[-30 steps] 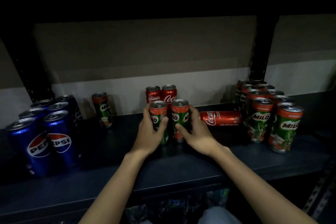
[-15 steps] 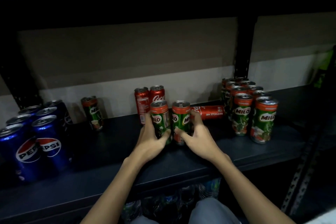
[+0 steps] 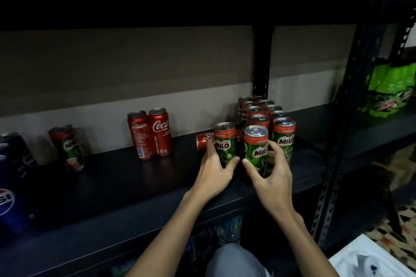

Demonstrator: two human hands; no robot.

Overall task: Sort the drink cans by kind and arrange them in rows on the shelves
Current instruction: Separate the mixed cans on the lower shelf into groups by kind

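Each hand gripping a Milo can (image 3: pixel 225 145), lying Coke can (image 3: pixel 203 140) half-hidden

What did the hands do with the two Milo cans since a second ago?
The left hand and right hand slid their two Milo cans rightwards along the shelf, up to the Milo group. Both hands keep gripping, nothing was let go. The two upright Coca-Cola cans, the lying Coke can and the lone Milo can stayed put.
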